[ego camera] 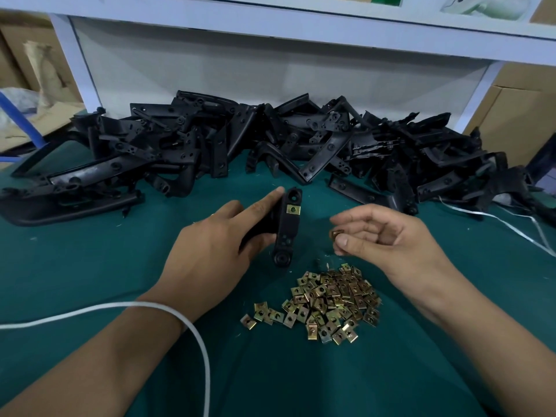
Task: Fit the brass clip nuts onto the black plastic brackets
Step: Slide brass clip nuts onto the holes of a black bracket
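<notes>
My left hand point(216, 239) grips a black plastic bracket point(287, 230) upright over the green cloth, index finger stretched along its left side. One brass clip nut point(293, 209) sits on the bracket's upper part. To the right, my right hand point(388, 236) pinches a single brass clip nut point(336, 234) between thumb and fingers, a short gap away from the bracket. A heap of loose brass clip nuts point(328, 299) lies on the cloth below both hands.
A large pile of black plastic brackets point(270, 139) stretches across the back of the green table point(90, 266). A white cord point(192, 326) loops over my left wrist. White straps point(511, 221) trail at the right. A white shelf frame point(270, 28) stands behind.
</notes>
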Demonstrator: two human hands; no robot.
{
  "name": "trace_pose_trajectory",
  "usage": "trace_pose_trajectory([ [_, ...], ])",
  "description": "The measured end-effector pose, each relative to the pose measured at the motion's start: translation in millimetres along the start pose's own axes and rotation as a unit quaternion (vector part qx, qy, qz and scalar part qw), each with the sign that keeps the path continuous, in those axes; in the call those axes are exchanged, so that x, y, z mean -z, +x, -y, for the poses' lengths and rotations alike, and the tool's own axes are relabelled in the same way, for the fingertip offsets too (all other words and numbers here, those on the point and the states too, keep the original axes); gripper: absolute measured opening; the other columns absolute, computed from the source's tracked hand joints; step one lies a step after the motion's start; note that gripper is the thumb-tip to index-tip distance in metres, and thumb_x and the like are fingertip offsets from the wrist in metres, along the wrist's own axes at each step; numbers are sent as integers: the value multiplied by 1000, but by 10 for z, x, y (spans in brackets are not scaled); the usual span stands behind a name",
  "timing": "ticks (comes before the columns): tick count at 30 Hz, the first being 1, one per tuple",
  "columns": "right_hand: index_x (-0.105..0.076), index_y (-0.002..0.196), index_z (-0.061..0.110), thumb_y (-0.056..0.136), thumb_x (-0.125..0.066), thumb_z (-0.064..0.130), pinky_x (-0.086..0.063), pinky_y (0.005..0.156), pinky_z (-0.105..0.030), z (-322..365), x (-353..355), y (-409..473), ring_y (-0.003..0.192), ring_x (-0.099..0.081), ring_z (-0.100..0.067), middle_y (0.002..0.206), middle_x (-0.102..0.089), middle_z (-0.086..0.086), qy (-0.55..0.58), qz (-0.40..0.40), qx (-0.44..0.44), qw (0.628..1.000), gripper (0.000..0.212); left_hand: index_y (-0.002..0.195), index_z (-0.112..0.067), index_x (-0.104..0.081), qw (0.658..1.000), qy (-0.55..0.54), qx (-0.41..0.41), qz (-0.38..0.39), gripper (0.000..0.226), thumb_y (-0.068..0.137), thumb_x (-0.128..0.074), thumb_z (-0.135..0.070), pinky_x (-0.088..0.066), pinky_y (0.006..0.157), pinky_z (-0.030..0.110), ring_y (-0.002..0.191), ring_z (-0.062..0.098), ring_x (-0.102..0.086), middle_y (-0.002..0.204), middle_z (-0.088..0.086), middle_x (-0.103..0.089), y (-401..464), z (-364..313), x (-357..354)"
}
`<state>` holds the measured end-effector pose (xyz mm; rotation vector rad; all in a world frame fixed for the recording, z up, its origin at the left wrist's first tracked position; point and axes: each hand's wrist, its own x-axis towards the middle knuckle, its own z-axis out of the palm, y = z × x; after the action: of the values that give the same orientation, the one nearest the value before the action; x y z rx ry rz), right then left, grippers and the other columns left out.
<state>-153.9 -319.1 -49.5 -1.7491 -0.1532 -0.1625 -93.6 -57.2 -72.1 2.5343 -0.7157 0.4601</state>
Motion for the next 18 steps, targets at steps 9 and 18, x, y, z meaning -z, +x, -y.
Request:
trace_pose_trajectory([
  [9,-81,104,7,76,-85,12,-65,79,-40,86,-260,-76,90,-79,-38,101,-79,-23,142,11,-52,988,28,157,-57,-14,1000,2,-18,-6,67,94,-37,-61,-54,62,43,74,17,-57,96,-9,-52,-2,-119,-29],
  [18,-77,100,2,80,-83,10,-64,79,-44,71,-352,-89,88,-78,-39,101,-76,-30,198,36,-77,977,22,159,-51,-20,999,-5,-1,-38,67,94,-30,-64,-53,57,44,71,20,-57,94,-8,-51,6,-144,-21],
])
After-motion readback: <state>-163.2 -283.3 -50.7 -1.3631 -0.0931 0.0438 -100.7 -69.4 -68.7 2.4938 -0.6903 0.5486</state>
